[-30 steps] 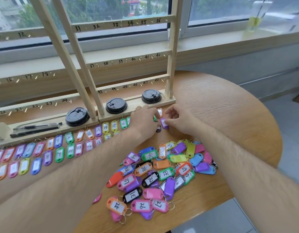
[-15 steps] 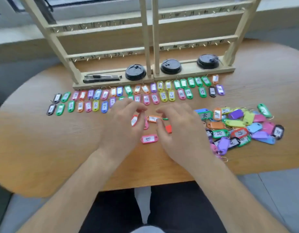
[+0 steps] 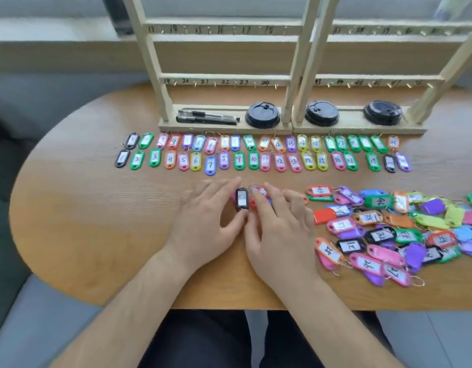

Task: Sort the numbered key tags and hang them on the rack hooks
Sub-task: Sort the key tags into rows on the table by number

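Nearest me, in the lower middle of the frame, my left hand (image 3: 203, 224) and right hand (image 3: 281, 232) lie side by side on the table (image 3: 96, 221). The fingers of both are fairly straight and spread, gripping nothing. A black tag (image 3: 241, 199) with a white label sits between them. My left thumb touches its near end, and my right fingertips rest on a few red and blue tags (image 3: 253, 202) just beside it. Their numbers are too blurred to read.

At the right lies the unsorted heap (image 3: 383, 229), tags piled over one another in pink, purple, orange and green, each with a hand-written number and a wire ring.

Beyond my hands, two sorted rows (image 3: 256, 155) run left to right from 1 up to about 21.

Farthest off, across the top of the frame, the rack (image 3: 296, 62) stands with its numbered hooks (image 3: 275, 86) bare as far as I can see.

I judge the sorting roughly half done and the hanging not yet begun.
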